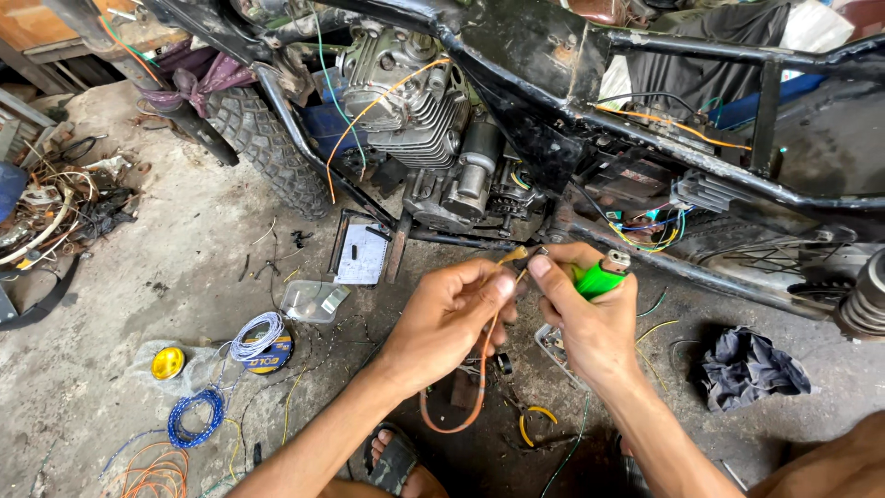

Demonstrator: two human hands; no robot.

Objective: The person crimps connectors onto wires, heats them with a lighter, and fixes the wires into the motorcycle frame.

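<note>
the left hand [452, 318] and right hand [585, 309] are pinching the end of an orange wire [481, 369] together, the right one also holding a green lighter [599, 275], beside a stripped motorcycle engine [419, 111].

We are seeing few packages or labels here, and no signs or screens. Taking the engine [415, 101] as our landmark: a clear plastic bag [313, 300] is lying on the floor below it and to its left, crumpled, with something pale green inside. Further left and lower, a round roll [269, 350] is showing a black and yellow label under a white wire coil. Beside that, further left again, a clear wrapper [189, 369] is holding a yellow disc. To the engine's right, a dark box [636, 180] in the frame is carrying a reddish label.
</note>
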